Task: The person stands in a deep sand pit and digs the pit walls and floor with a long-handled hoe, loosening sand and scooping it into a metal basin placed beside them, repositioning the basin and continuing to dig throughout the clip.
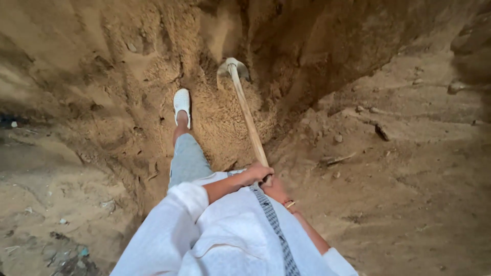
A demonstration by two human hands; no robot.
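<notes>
A long wooden-handled hoe [247,116] reaches from my hands up to its metal blade [232,68], which is sunk in a mound of loose sandy soil [215,117]. My left hand [257,171] grips the near end of the handle from above. My right hand [276,190], with a bracelet at the wrist, holds the same handle just below it. My foot in a white perforated shoe [182,104] stands on the soil left of the blade. White sleeves and a white garment fill the lower middle of the view.
A steep earth wall [327,46] rises behind the mound. Small stones [338,138] and a stick [337,160] lie on the packed dirt ground to the right. Scattered litter [71,255] lies at the lower left. A dark rock [473,36] sits at the upper right.
</notes>
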